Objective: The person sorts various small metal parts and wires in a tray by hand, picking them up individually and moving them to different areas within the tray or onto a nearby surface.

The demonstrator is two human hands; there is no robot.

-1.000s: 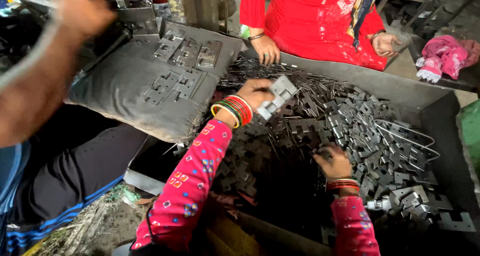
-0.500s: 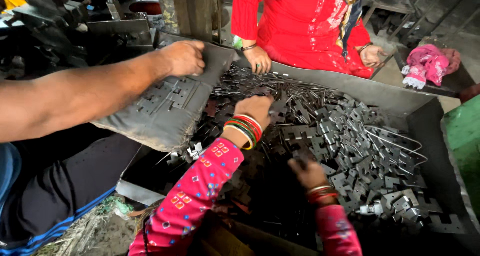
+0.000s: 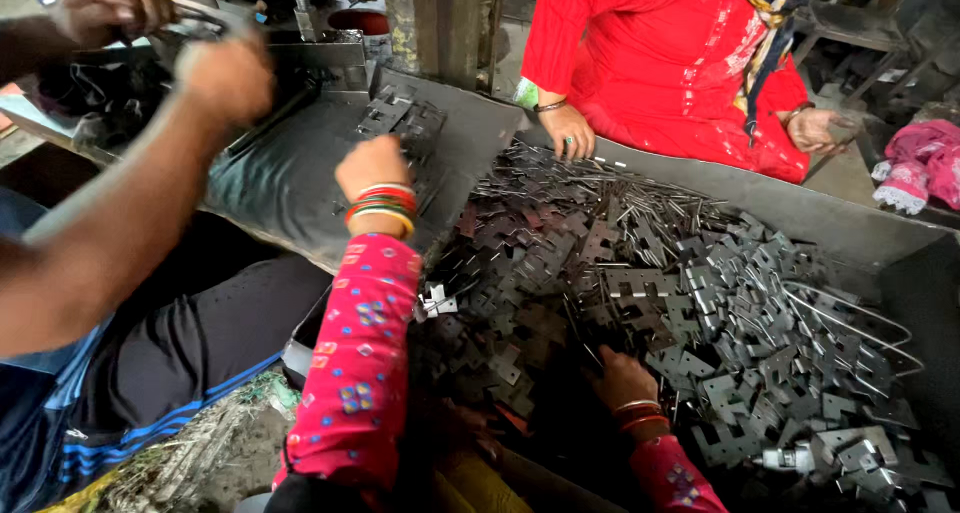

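Up goes the left hand, closed, onto the stamped plates; right hand grips pieces in the pile.

Six hands show: two in patterned pink sleeves, two bare-armed, two of a person in red. One tray holds stamped metal plates beyond counting.

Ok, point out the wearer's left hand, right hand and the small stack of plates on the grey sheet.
left hand (image 3: pixel 372 168), head view, back of hand.
right hand (image 3: pixel 622 378), head view, knuckles.
stack of plates (image 3: pixel 392 113), head view, top plate.
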